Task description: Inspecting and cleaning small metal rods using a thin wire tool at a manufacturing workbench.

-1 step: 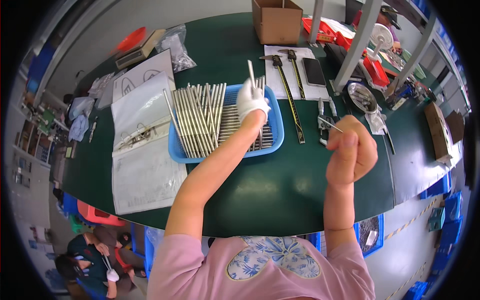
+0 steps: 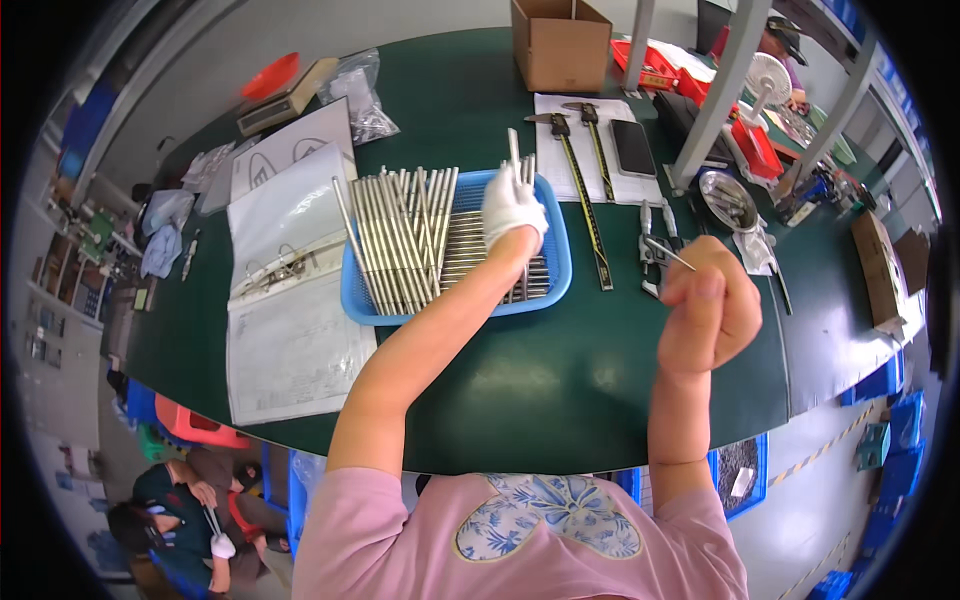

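My left hand (image 2: 513, 208), in a white glove, is closed around a silver metal rod (image 2: 514, 146) that stands nearly upright above the right side of a blue plastic basket (image 2: 420, 316). Many metal rods (image 2: 402, 240) fill that basket: the left ones lean side by side, and others lie crosswise under my wrist. My bare right hand (image 2: 710, 300) is raised over the table to the right, its fingers pinched on a thin metal pin (image 2: 668, 252) that points up and left. Beyond that pin lie micrometers (image 2: 648, 245), partly hidden by my hand.
Left of the basket lies an open ring binder (image 2: 290, 280). Calipers (image 2: 580, 190) and a phone (image 2: 632, 148) rest on paper. Behind stands a cardboard box (image 2: 562, 48); a metal bowl of parts (image 2: 728, 200) sits near a grey post (image 2: 715, 95). Another person (image 2: 180, 520) sits lower left.
The whole view has shifted slightly right and down. Both hands keep their holds on the rod and the pin, with hardly any movement of their own.
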A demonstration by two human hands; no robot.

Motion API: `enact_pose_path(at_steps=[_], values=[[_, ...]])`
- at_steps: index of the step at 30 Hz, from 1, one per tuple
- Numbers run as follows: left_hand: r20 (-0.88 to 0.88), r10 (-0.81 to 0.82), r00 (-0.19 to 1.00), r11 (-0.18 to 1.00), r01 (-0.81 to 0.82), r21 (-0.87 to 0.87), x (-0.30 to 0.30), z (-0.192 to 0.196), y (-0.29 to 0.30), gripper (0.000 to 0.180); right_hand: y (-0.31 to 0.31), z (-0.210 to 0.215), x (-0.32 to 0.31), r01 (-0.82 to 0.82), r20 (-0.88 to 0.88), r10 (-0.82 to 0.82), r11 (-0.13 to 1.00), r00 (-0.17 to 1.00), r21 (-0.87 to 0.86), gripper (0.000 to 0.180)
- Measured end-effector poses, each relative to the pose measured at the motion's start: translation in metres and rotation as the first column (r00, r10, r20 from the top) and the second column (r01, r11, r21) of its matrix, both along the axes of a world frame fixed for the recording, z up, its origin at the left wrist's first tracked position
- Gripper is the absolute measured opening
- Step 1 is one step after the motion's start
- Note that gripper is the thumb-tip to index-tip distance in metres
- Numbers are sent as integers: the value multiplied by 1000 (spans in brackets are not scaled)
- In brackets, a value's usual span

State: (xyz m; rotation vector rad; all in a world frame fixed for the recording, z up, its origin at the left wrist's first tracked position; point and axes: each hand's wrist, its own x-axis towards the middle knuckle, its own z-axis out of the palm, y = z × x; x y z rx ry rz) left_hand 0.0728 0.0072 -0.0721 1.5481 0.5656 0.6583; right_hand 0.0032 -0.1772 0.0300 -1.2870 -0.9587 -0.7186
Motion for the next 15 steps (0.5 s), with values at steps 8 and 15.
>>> enact_pose_path(at_steps=[8, 15], values=[[-372, 166, 913, 762, 121, 636, -25, 9, 0, 30, -1, 2, 0, -20, 18, 19, 999, 1000, 43, 27], [-542, 142, 828, 648, 336, 683, -47, 29, 21, 42, 7, 4, -1, 124, -105, -117, 991, 988, 57, 25]])
